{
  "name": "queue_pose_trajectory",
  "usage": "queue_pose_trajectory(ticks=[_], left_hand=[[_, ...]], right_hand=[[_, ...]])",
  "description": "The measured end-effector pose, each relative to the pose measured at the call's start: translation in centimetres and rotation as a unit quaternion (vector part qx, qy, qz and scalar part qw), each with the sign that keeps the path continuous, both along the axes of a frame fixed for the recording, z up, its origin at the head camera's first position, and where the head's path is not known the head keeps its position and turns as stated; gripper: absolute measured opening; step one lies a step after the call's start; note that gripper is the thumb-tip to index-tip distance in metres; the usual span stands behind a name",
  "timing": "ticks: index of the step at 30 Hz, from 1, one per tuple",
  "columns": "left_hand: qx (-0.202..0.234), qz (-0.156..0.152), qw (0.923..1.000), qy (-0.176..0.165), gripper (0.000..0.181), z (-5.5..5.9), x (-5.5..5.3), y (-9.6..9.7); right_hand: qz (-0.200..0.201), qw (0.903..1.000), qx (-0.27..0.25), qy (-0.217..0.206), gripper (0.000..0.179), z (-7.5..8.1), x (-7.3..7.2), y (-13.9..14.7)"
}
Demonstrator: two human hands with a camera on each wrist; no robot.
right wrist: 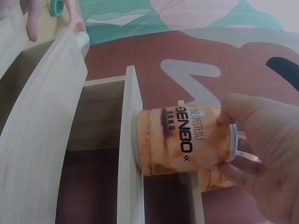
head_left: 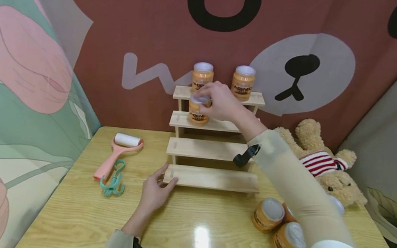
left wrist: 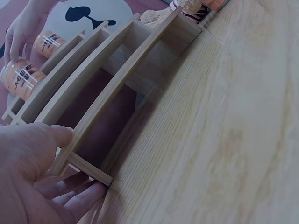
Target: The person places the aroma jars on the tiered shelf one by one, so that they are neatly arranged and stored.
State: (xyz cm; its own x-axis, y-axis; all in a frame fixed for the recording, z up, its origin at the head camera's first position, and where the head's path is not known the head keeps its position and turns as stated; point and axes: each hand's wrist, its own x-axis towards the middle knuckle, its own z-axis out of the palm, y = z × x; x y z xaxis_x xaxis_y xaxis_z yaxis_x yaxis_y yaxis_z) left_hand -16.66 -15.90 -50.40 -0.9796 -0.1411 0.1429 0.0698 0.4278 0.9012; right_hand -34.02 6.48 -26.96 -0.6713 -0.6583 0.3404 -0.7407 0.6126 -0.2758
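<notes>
In my head view, the right hand (head_left: pixel 221 102) reaches from the right edge to the centre of the frame, its forearm slanting up and leftward, wrist bent so the fingers point down and left. I have its thumb and fingertips closed round the lid end of an orange jar (head_left: pixel 198 117), spread about as wide as the lid; the jar stands upright at the left end of the second board from the top of the wooden stand (head_left: pixel 212 178). The left hand (head_left: pixel 155 193) comes up from the bottom edge, left of centre, thumb and fingers gripping the left end of the lowest board.

The right forearm and sleeve (head_left: pixel 298 190) cover the right end of that second board and partly hide the jars at lower right, so I can't count those surely. One top-board jar (head_left: pixel 203 75) is partly blocked by the right hand. In my left wrist view, some left fingers pass behind the stand's end piece, and the right hand is cut off at upper left. My right wrist view loses the left hand past its upper-left edge.
</notes>
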Motion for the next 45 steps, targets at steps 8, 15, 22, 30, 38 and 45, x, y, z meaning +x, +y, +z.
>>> queue_pose_trajectory(ticks=[8, 15, 22, 30, 38, 45], left_hand=[[0.0, -0.003, 1.0, -0.001, 0.065, -0.2, 0.0, 0.0], [0.003, 0.0, 1.0, -0.007, 0.066, -0.4, 0.1, -0.1], [0.003, -0.004, 1.0, -0.005, 0.066, -0.2, 0.0, -0.3], [-0.003, 0.003, 1.0, -0.005, 0.065, -0.3, -0.3, -0.5], [-0.003, 0.001, 1.0, -0.006, 0.065, -0.3, -0.1, -0.6], [-0.003, 0.004, 1.0, -0.004, 0.065, -0.1, -0.2, -0.6]], right_hand=[[-0.007, 0.9999, -0.014, 0.004, 0.038, -0.5, 0.1, 0.0], [0.004, 0.9997, -0.023, -0.001, 0.043, -0.8, 0.7, 1.0], [0.006, 0.9997, -0.018, 0.013, 0.039, 0.4, 1.5, 4.6], [0.008, 0.9984, -0.046, 0.031, 0.038, 1.6, 2.4, 9.7], [-0.022, 0.9961, -0.071, 0.047, 0.036, 1.9, 3.6, 14.0], [-0.052, 0.9953, -0.065, 0.049, 0.037, 1.6, 4.6, 17.0]])
